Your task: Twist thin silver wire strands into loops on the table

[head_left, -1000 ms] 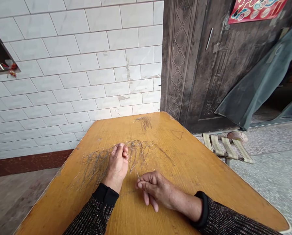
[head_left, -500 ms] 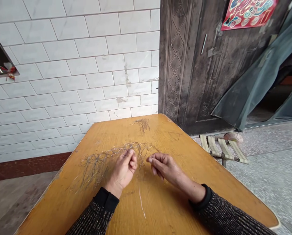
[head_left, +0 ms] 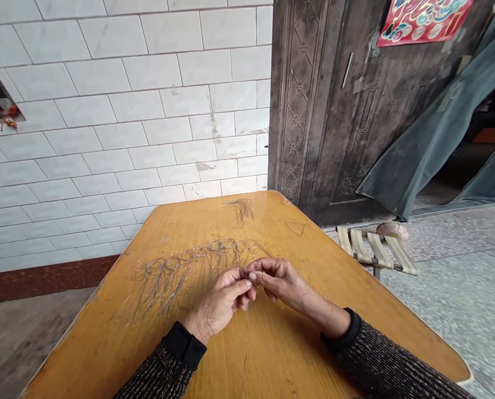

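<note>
Over the middle of the table, my left hand and my right hand meet, fingertips pinched together. Between them they grip a thin wire, whose free end hangs down toward the table's near side. The part inside the fingers is hidden. Just beyond my hands lies a long row of looped wires, with loops at the far side and loose tails spread toward me.
A smaller bundle of wires and a bent wire piece lie farther back on the wooden table. A strap-topped folding stool stands on the right. White tiled wall and a dark door rise behind.
My left hand has moved right to meet my right hand, which stays nearly in place. The hanging wire has shifted along with it.
</note>
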`<state>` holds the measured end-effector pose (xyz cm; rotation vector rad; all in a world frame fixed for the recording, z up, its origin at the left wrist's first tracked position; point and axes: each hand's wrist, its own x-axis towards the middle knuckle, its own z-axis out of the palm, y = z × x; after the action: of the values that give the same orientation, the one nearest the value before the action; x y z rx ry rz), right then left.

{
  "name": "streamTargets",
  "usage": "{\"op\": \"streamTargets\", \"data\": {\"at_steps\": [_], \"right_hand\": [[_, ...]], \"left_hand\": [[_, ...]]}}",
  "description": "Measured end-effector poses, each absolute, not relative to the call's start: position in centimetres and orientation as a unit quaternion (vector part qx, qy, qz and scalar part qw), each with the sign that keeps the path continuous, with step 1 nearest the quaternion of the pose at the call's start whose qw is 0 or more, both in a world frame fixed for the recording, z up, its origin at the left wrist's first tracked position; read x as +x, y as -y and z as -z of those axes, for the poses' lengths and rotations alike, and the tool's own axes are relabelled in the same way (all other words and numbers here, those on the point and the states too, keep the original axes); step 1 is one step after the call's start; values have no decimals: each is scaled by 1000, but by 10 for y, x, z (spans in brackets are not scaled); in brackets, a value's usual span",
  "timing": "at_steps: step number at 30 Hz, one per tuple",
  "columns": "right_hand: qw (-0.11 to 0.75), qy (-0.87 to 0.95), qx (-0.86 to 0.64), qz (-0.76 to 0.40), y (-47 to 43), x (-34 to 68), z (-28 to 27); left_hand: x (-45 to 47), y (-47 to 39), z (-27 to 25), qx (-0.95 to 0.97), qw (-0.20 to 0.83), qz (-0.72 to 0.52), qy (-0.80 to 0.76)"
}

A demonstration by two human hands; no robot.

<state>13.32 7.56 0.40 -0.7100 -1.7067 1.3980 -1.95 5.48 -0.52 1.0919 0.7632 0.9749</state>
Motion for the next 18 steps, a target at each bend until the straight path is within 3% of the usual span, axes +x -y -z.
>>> {"op": "streamTargets", "data": {"at_steps": [18], "right_hand": [[393, 696, -411, -439, -74, 134, -4]], "left_hand": [[-30, -61, 4, 501, 621, -440, -412]]}}
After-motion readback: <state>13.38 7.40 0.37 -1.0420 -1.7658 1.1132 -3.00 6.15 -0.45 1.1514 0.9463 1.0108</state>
